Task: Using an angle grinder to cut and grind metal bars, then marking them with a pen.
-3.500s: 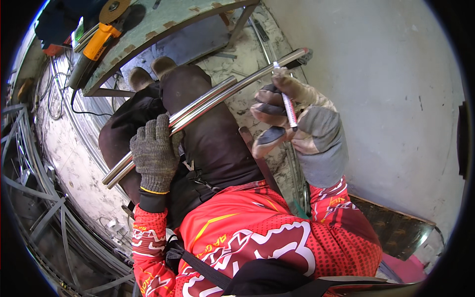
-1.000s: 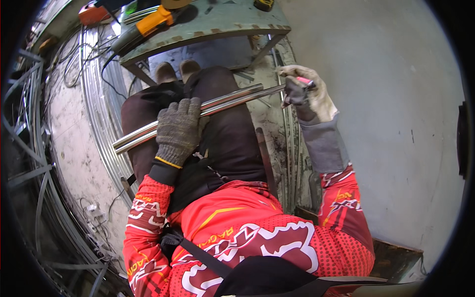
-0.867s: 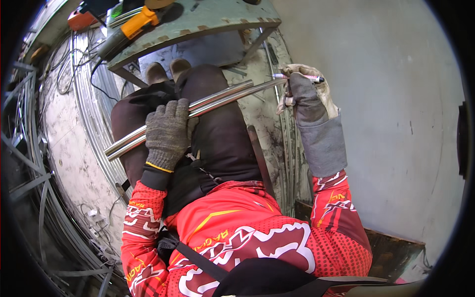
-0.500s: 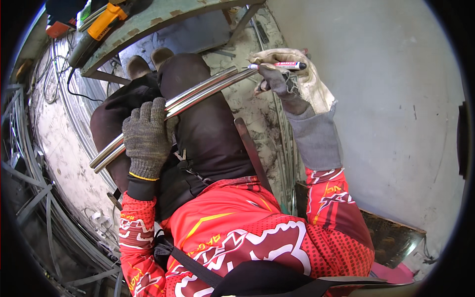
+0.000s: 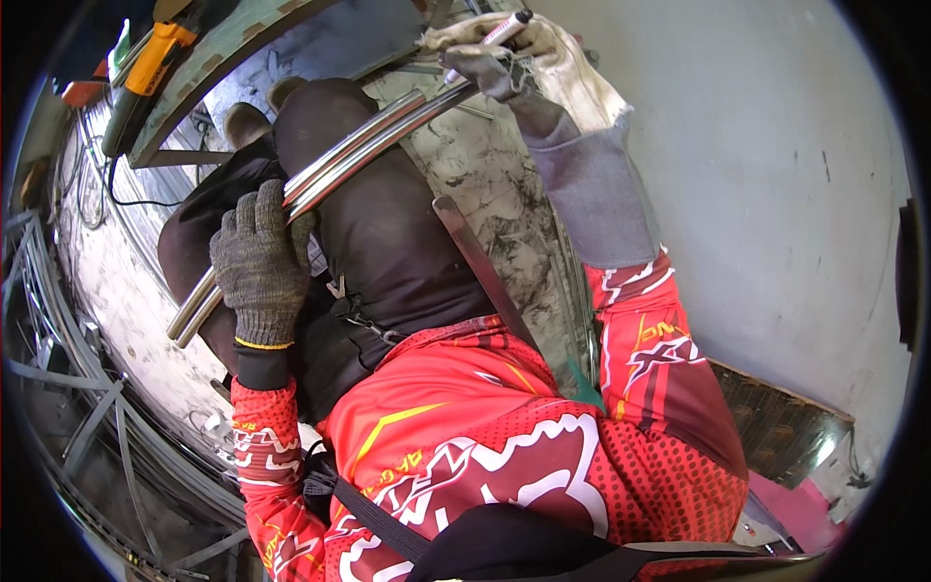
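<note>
Two shiny round metal tubes lie side by side, slanting across my dark-trousered legs. My left hand, in a grey knit glove with a yellow hem, is wrapped round them near their lower left ends. My right hand wears a pale, worn work glove with a long grey cuff. It grips a white marker pen with a black end, held tilted. The pen's tip points down at the far right ends of the tubes; whether it touches them I cannot tell.
A worn green bench stands at the far left, with an orange-and-black power tool on it. Thin metal strips are piled at the left. On the right rises a grey panel; a dark board lies below it.
The marker in my right hand has shifted left and farther away, and now tilts more steeply toward the tube ends. The view has shifted slightly; my left hand keeps its hold.
</note>
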{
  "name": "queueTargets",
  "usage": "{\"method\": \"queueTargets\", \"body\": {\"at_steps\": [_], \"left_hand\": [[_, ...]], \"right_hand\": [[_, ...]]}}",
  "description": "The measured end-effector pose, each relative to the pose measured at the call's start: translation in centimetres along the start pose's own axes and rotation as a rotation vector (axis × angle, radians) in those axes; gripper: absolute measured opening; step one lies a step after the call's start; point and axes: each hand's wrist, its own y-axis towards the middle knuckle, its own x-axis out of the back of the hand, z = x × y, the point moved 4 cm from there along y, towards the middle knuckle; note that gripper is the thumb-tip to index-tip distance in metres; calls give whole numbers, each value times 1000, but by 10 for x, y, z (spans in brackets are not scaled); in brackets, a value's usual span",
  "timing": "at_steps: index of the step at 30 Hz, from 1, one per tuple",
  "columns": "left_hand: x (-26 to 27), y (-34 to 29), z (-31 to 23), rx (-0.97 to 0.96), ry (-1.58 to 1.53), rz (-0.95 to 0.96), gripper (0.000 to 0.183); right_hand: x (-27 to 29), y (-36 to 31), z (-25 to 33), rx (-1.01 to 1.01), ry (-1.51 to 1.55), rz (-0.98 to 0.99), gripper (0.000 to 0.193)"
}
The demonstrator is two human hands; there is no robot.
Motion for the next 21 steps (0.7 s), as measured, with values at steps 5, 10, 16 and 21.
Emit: {"method": "queueTargets", "body": {"at_steps": [5,10,16,21], "left_hand": [[-3,6,-6,-30,-31,-8,48],[-3,-3,4,-7,0,-9,48],[-4,-2,3,-38,22,-46,47],[-3,0,1,-37,14,-47,47]], "right_hand": [[-3,10,-5,542,414,387,25],[-34,-24,5,566,192,356,24],[-10,-55,41,616,-179,254,23],[-10,-80,65,649,-495,167,24]]}}
